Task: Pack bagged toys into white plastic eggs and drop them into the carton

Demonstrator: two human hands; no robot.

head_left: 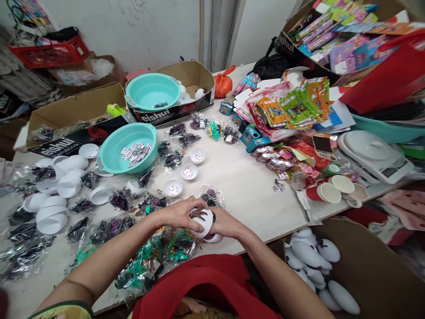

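Observation:
Near the table's front edge both my hands meet around a white plastic shell half with a dark toy piece in it. My left hand curls over its left side, fingers closed on it. My right hand grips it from the right, and a second white shell half lies just under that hand. Small bagged dark toys lie right behind my hands. Three small white shell halves with paper slips sit further back on the table.
Two teal basins stand at the back left, the nearer holding small packets. White shell halves and bagged toys cover the left. Colourful packets pile at the right. A cardboard box of white shells stands at the lower right.

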